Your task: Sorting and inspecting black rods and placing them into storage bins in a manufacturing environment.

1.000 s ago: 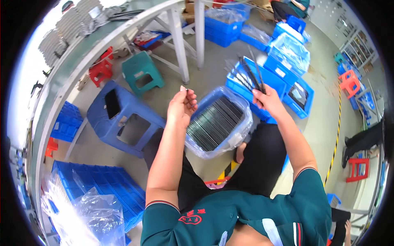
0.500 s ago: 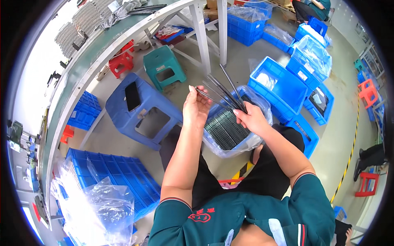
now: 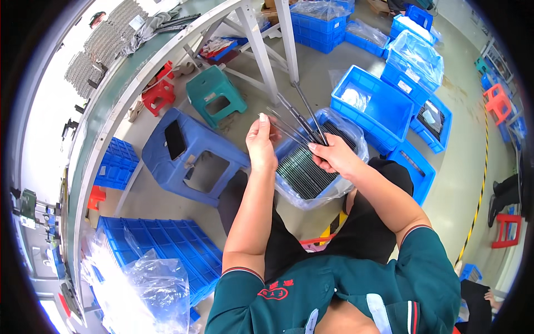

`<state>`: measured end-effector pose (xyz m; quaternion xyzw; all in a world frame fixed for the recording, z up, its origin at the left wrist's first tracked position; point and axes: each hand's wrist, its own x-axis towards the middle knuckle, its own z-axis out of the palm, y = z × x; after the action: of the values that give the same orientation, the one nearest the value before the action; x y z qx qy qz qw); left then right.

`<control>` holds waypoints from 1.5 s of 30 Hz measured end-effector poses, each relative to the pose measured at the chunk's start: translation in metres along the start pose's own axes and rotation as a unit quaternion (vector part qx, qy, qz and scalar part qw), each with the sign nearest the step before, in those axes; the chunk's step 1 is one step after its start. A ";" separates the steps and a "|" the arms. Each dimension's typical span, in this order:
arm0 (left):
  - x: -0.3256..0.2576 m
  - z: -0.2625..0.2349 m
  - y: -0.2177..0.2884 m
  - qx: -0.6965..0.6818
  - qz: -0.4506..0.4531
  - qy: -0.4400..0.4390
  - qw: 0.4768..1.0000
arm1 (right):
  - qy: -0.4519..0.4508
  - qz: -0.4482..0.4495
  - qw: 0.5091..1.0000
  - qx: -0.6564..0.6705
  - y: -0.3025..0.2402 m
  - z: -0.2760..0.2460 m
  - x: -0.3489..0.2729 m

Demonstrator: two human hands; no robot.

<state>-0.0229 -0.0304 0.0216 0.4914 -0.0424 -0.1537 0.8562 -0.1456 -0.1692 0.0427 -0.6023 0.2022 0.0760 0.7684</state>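
My right hand (image 3: 335, 154) is closed around a loose fan of thin dark rods (image 3: 300, 120), which point up and away over a plastic-lined blue bin (image 3: 362, 146). Many more dark rods (image 3: 305, 173) lie side by side in that bin. My left hand (image 3: 261, 146) is raised just left of the bundle. Its thumb and fingers are pinched at the end of one thin rod; the exact contact is partly hidden.
A blue stool (image 3: 194, 146) carrying a black phone (image 3: 174, 140) stands to the left, with a green stool (image 3: 216, 96) behind it. Blue crates (image 3: 384, 114) stand to the right. Stacked crates (image 3: 167, 245) with clear plastic are at lower left. A long workbench (image 3: 125, 92) curves along the left.
The rod at my left hand now lies closer to the bundle in my right hand. My left fingers have curled in more, and the whole view has shifted slightly.
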 end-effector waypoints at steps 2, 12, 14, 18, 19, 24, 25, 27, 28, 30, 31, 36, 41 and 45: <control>-0.001 0.001 0.000 -0.032 0.000 -0.025 0.999 | -0.005 -0.001 1.000 0.012 0.000 0.002 -0.001; -0.028 0.017 -0.024 0.091 -0.049 -0.060 0.993 | -0.029 -0.019 0.990 0.136 -0.005 0.007 0.003; -0.028 0.021 -0.033 0.010 -0.033 -0.120 0.992 | -0.022 -0.051 0.991 0.119 -0.007 0.005 0.009; -0.025 0.018 -0.034 0.007 -0.064 -0.123 0.990 | 0.033 -0.093 0.992 0.075 0.004 0.006 0.023; -0.023 0.018 -0.032 0.044 -0.047 -0.088 0.994 | 0.041 -0.092 0.991 0.085 0.007 0.004 0.026; -0.024 0.020 -0.027 0.027 -0.062 -0.082 0.994 | 0.149 -0.151 0.977 -0.018 0.006 -0.007 0.037; -0.024 0.019 -0.027 0.002 -0.098 -0.082 0.992 | 0.180 -0.134 0.974 -0.033 0.002 -0.011 0.037; -0.026 0.019 -0.028 -0.009 -0.140 -0.091 0.986 | 0.118 -0.144 0.979 0.080 -0.007 -0.023 0.034; -0.027 0.018 -0.029 -0.017 -0.186 -0.145 0.972 | 0.096 -0.140 0.978 0.122 -0.011 -0.028 0.031; -0.031 0.020 -0.033 -0.018 -0.266 -0.220 0.938 | 0.060 -0.114 0.977 0.170 -0.016 -0.033 0.028; -0.032 0.021 -0.034 -0.006 -0.297 -0.242 0.924 | 0.047 -0.108 0.975 0.187 -0.017 -0.035 0.027; -0.037 0.024 -0.036 0.072 -0.301 -0.267 0.913 | 0.071 -0.133 0.978 0.145 -0.011 -0.034 0.031; -0.044 0.024 -0.038 0.172 -0.267 -0.321 0.892 | 0.172 -0.144 0.963 0.150 -0.016 -0.048 0.040; -0.045 0.013 -0.030 0.183 -0.301 -0.364 0.862 | 0.235 -0.198 0.931 0.198 -0.047 -0.096 0.042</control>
<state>-0.0754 -0.0409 0.0062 0.5369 -0.2285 -0.5616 0.5866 -0.1118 -0.2786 0.0493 -0.4662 0.2645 -0.2636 0.8020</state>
